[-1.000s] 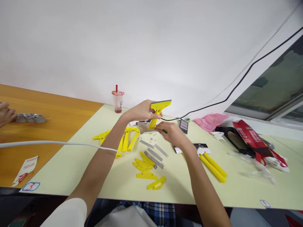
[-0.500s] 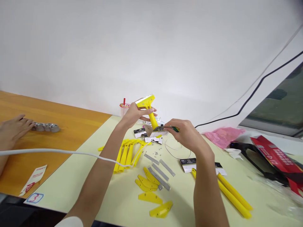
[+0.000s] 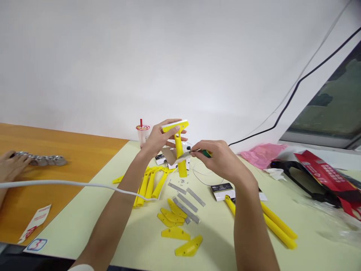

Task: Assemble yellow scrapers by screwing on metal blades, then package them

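My left hand (image 3: 158,138) is closed around the head end of a yellow scraper (image 3: 181,146), which hangs handle down with its blade edge on top. A folded cardboard sleeve (image 3: 169,155) sits around the scraper's handle. My right hand (image 3: 221,154) pinches the sleeve's right edge. A green handle, perhaps of a screwdriver (image 3: 207,153), shows in the same hand. Below lie loose grey blades (image 3: 187,203), yellow clamp plates (image 3: 175,233) and small screws (image 3: 182,181). Several yellow scraper handles with heads (image 3: 152,184) lie beside my left forearm.
Yellow tubes (image 3: 279,229) and printed cards (image 3: 222,191) lie by my right forearm. Behind are a drink cup (image 3: 143,133) and pink plastic bag (image 3: 263,155). A white cable (image 3: 84,183) crosses at left, where another person's hand (image 3: 11,165) touches metal parts (image 3: 47,160).
The scraper has turned more upright and shifted slightly down. The cardboard sleeve now sits around its handle, with the handle's end showing below; before, it was at the handle's lower end.
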Demonstrator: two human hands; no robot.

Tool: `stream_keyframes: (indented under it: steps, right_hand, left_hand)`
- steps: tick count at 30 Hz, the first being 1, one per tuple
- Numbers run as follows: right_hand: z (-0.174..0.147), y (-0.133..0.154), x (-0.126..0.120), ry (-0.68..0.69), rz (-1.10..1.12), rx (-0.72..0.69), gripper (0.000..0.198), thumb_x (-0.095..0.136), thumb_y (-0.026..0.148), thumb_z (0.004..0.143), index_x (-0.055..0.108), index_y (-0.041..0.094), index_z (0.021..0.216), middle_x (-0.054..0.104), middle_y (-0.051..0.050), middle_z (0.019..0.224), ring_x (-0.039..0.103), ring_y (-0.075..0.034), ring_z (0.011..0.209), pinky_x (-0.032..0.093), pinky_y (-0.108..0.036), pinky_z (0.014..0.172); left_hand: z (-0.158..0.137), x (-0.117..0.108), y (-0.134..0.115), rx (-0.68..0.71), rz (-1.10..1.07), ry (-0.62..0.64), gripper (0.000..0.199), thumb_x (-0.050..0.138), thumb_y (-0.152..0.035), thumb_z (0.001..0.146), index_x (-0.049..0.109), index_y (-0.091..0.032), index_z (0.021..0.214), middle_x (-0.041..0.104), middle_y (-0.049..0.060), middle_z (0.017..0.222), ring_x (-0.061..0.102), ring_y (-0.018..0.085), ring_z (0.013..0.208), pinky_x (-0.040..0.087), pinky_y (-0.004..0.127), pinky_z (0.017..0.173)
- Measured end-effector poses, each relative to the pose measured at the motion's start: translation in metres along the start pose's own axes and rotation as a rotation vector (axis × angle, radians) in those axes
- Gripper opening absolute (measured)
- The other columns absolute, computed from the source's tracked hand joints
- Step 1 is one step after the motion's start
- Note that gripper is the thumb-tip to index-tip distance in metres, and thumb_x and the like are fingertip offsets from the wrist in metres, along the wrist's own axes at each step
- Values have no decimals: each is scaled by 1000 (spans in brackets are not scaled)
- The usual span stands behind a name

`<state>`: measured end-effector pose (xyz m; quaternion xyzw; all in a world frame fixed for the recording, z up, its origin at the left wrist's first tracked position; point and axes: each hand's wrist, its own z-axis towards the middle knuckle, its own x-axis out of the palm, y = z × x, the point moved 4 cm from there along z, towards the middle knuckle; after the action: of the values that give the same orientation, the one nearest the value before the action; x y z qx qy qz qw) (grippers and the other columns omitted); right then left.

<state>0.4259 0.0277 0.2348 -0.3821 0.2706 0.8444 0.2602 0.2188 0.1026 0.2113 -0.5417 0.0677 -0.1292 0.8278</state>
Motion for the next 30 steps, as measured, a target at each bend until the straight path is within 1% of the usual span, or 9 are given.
stream_keyframes:
  steps: [4,7,11,14,16,18,21,26,30]
  right_hand:
    - [1,2,0,-40,-35,-30,16,67,19,106,79,24,98,82,-3,95,73,-19,79,51,-34,74]
    - [1,0,0,-91,-73,-40,18,63,19,108,79,24,101,82,-4,99,74,-20,81,53,-35,77]
    - [3,-1,4,-150,-138,-68,19,61,15,108,78,24,104,82,-6,102,74,-21,83,53,-35,77]
    - [5,-1,7,-167,-173,-71,19,59,17,109,78,23,108,81,-5,99,71,-20,79,49,-34,72]
    - [6,0,9,-172,-192,-78,19,58,19,110,77,23,110,80,-5,98,67,-18,75,47,-33,70]
    - [6,1,10,-182,-208,-92,19,58,19,111,76,23,109,80,-5,98,66,-18,75,45,-33,69]
    - [7,2,11,-203,-235,-102,20,56,22,112,76,23,109,80,-6,101,66,-18,75,44,-32,67]
    - [8,3,17,-201,-264,-106,21,54,24,114,75,24,111,79,-6,105,67,-17,76,43,-32,65]
    - [10,5,20,-197,-264,-116,20,53,23,115,73,24,114,78,-6,108,67,-17,79,43,-31,64]
  left_hand:
    - [-4,4,-3,-4,51,27,47,91,-51,86,78,-17,117,83,15,111,82,27,97,68,37,83]
    - [-9,3,-12,39,229,-3,38,90,-53,86,79,-17,94,81,8,93,76,20,81,61,30,71]
    - [-14,4,-24,86,386,22,36,86,-56,88,83,-20,90,76,5,81,67,17,70,50,28,58]
    - [-15,0,-27,125,447,34,31,86,-52,88,87,-23,97,82,10,108,74,23,92,56,32,68]
    - [-14,-5,-26,162,481,21,25,87,-48,87,88,-24,95,78,13,136,73,29,116,61,36,80]
    - [-13,-11,-24,173,512,26,21,86,-45,86,86,-24,88,72,13,148,70,32,127,61,39,88]
    - [-13,-15,-20,116,516,74,19,84,-42,86,81,-23,83,78,12,135,74,29,113,59,34,77]
    - [-14,-14,-13,-53,535,200,10,78,-32,83,79,-24,89,76,4,81,67,19,71,42,26,54]
    - [-10,-13,-8,-36,501,187,13,80,-34,84,83,-24,92,76,5,85,66,18,69,45,27,55]
